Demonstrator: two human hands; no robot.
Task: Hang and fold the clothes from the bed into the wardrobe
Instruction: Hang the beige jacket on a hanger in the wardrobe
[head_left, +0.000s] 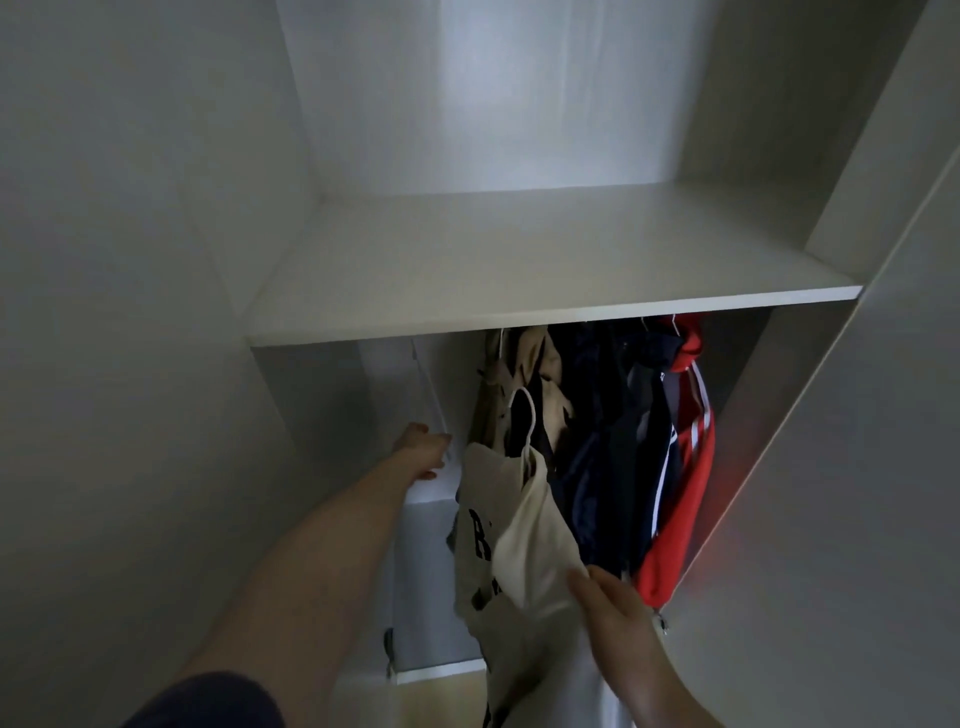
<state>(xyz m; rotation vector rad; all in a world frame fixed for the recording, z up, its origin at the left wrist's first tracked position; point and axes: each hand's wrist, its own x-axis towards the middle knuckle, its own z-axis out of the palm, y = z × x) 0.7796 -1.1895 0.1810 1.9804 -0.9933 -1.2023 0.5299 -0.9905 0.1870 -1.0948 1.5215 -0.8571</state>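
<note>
A cream T-shirt (519, 530) with dark lettering hangs on a white hanger (525, 415) in the wardrobe, and the hanger's hook is lifted toward the space under the shelf. My right hand (610, 597) rests with fairly straight fingers against the shirt's lower right side. My left hand (423, 451) reaches in at the left, its fingers curled round the front end of a thin white rail (428, 387) that runs back under the shelf. Beige (540, 374), navy (597, 415) and red (685, 467) garments hang to the right.
A bare white shelf (545, 260) spans the wardrobe above the hanging space. White side panels stand left (156, 312) and right (831, 467). A lower white shelf edge (441, 673) and a strip of wooden floor (441, 701) show at the bottom.
</note>
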